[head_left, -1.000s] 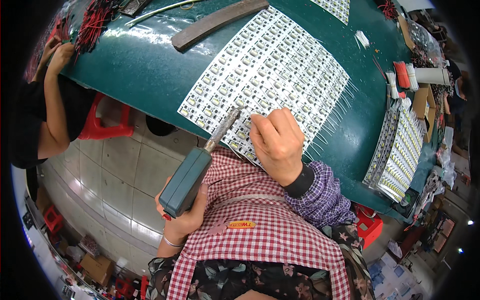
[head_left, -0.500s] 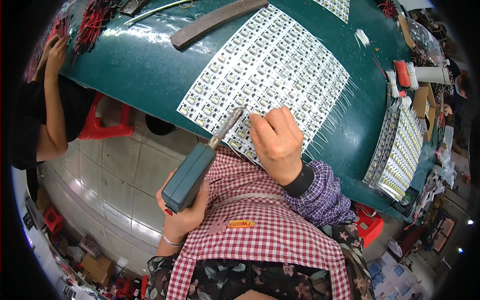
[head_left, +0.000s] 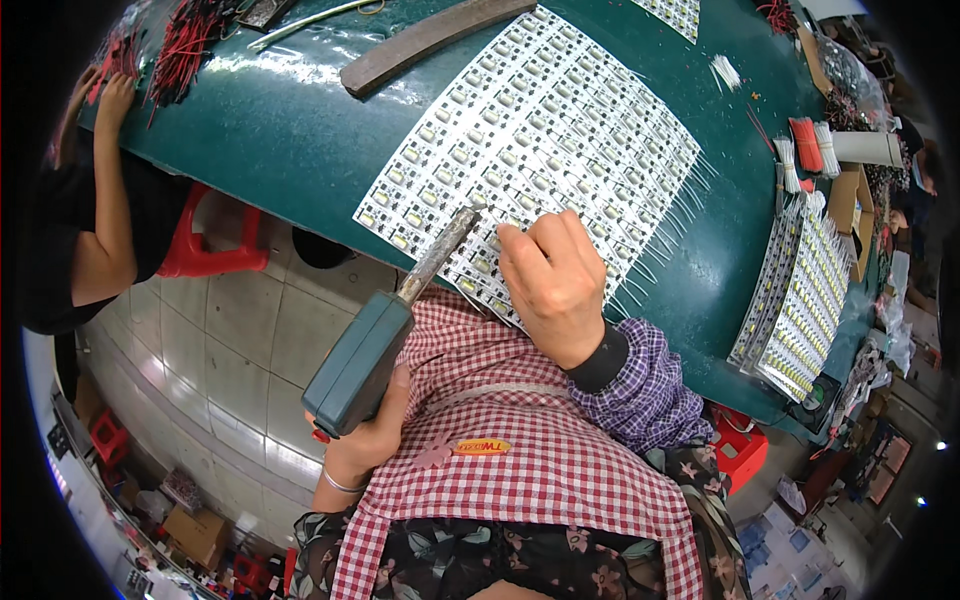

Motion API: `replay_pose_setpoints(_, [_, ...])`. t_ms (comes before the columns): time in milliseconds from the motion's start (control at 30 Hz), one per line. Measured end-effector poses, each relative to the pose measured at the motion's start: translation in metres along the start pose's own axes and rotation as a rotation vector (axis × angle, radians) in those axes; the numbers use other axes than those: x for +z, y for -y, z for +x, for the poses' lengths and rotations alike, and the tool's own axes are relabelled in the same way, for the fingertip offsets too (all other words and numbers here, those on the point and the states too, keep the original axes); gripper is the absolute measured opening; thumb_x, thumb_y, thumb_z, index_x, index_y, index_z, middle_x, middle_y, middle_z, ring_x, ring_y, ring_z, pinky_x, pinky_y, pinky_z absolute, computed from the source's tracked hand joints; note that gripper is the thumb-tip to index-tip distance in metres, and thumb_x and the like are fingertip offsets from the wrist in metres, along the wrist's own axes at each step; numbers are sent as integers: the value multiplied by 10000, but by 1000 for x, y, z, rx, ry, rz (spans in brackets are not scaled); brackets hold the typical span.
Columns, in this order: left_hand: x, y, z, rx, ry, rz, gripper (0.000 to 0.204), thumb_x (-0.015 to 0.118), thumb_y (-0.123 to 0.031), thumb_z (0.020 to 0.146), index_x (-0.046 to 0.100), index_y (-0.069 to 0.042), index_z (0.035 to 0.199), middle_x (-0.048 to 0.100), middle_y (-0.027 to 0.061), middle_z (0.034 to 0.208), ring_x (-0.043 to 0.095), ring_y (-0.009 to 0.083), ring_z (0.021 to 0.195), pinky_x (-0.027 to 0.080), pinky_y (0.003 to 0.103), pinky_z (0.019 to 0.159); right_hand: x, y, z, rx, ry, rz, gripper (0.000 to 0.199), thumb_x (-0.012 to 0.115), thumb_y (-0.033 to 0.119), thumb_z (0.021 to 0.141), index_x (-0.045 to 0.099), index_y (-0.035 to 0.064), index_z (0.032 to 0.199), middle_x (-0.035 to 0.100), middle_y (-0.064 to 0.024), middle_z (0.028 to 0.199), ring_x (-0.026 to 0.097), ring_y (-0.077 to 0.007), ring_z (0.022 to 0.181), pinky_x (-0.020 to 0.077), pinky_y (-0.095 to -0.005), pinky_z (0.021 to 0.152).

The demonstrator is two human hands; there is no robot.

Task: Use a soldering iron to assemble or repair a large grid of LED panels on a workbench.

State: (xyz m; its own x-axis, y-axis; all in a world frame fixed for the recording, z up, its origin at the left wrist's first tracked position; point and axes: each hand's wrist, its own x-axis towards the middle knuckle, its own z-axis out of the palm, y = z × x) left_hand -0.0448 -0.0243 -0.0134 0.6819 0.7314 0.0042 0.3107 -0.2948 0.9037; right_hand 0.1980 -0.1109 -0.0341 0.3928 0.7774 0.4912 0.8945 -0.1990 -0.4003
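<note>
A teal, box-bodied soldering gun [head_left: 365,360] with a long grey metal barrel sits in the left hand [head_left: 368,432], whose fingers are wrapped tight around the lower end of the body; the gun hangs off the near edge of the counter [head_left: 270,140], tilted so that its barrel tip reaches up to the near edge of a large white panel of small circuit boards [head_left: 535,130]. That panel lies flat on the dark green counter, running from its near edge toward the far side, with thin wire leads sticking out along its right-hand edge. The right hand [head_left: 555,280] rests palm down on the panel's near edge, just beside the barrel tip, its fingers curled and pressed together on the boards; whether they pinch anything is hidden beneath them. Beyond the panel, near the counter's far edge, lies a long dark curved bar [head_left: 430,40]. Toward the counter's right edge lies a stack of more board panels [head_left: 805,300], and further back bundles of red and white wires [head_left: 812,145]. At the counter's left end another person's hand [head_left: 115,95] touches a heap of red wires [head_left: 195,30]. A red stool [head_left: 205,245] stands on the tiled floor below.
</note>
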Motion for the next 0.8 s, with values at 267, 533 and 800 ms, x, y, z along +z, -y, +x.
replay_pose_setpoints(267, [1, -11, 0, -119, -56, -47, 247, 762, -8, 824, 701, 63, 1052, 723, 121, 926, 681, 160, 730, 536, 274, 632, -18, 4, 0, 64, 71, 21, 272, 642, -45, 707, 673, -22, 976, 502, -82, 796, 532, -242, 747, 467, -335, 588])
replay_pose_setpoints(533, [-1, -12, -1, -133, -94, 9, 220, 777, -26, 797, 728, 51, 997, 751, 131, 906, 725, 187, 733, 566, 295, 650, -23, 2, 11, 80, -27, 246, 216, 705, -78, 739, 693, -1, 941, 522, -82, 773, 546, -250, 706, 457, -359, 586])
replay_pose_setpoints(800, [-2, -5, -8, -102, -90, 80, 222, 789, -30, 761, 733, 21, 970, 738, 123, 863, 720, 215, 692, 560, 297, 632, -4, -7, 2, 91, 23, 237, 230, 674, -91, 729, 682, 27, 926, 520, -82, 785, 544, -253, 734, 455, -367, 607])
